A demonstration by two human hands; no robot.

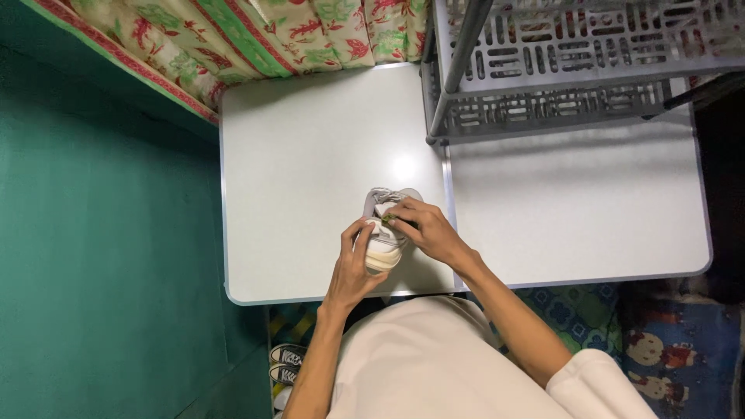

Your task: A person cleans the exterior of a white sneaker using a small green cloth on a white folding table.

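Where the two white tabletop (310,140) panels meet, near the front edge: small pale shoe (382,233), grey-white upper with cream sole, lying on the left panel just beside the seam. Left hand (353,264) curled around the shoe's near side, fingers wrapped on the sole and heel area, holding it steady. Right hand (427,229) coming in from the right, fingers pinched narrow over the top of the shoe at the lace or tongue area; fingertips touching the upper, green-painted nails visible. Both hands closed on the same shoe, nearly touching each other above it. Exact grip on the laces: cannot tell, too small. Grey slotted plastic crate (559,70) on a grey metal frame at the top right, overhanging the far edge of the right panel, well apart from the hands. Floral cloth (256,31) in cream, red and green along the top left, beyond the tabletop's far edge. Green wall (101,233) filling the left side. Below the tabletop: pair of dark sneakers (285,363) with white laces on the floor at the left, patterned blue-green mat (582,310) at the right. White garment (434,365) of the person filling the bottom centre.
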